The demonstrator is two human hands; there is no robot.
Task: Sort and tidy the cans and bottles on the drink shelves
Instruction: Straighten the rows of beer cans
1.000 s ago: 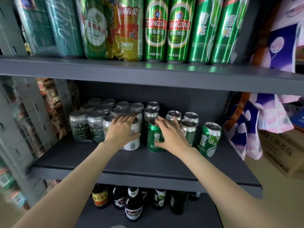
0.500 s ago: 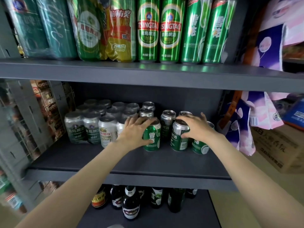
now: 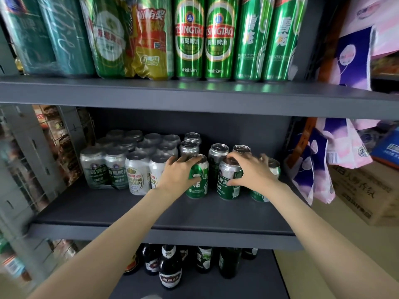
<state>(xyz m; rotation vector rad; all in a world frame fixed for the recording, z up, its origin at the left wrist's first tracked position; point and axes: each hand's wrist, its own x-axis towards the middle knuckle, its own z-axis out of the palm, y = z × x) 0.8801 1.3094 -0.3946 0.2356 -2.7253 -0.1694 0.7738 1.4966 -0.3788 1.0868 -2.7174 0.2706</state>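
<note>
Left grip (image 3: 176, 175) curled round green can (image 3: 197, 180) on middle shelf (image 3: 151, 212); right grip (image 3: 251, 172) clamped over silver-topped can (image 3: 230, 180) beside it. Front row partly lined up, right-end can (image 3: 273, 169) half hidden. Seven loose cans visible, two shrink-wrapped packs (image 3: 121, 165) left, several bottles (image 3: 169, 268) below.
</note>
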